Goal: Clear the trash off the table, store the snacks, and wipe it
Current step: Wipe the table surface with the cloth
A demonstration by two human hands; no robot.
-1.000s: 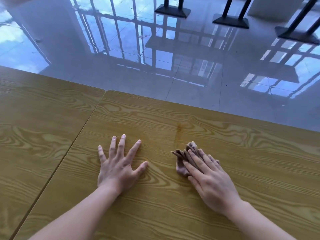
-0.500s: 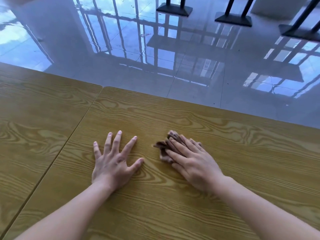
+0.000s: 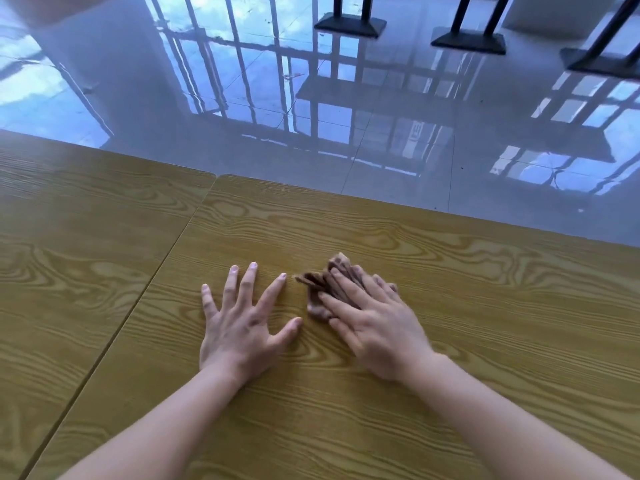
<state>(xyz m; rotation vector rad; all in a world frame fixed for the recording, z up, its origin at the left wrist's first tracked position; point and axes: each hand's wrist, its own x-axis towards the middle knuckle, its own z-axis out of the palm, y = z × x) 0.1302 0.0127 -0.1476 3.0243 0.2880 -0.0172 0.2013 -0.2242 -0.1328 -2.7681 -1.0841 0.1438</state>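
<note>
A small crumpled brown cloth lies on the wood-grain table, pressed flat under the fingers of my right hand. Most of the cloth is hidden beneath those fingers; only its left and far edges show. My left hand rests palm-down on the table just left of the cloth, fingers spread, holding nothing. Its thumb tip nearly touches my right hand.
A second wood-grain table butts against this one on the left, with a dark seam between them. Beyond the far table edge is a glossy tiled floor. Black table bases stand at the top.
My right hand has slid the cloth leftward across the table, toward my left hand. The left hand has stayed planted in place.
</note>
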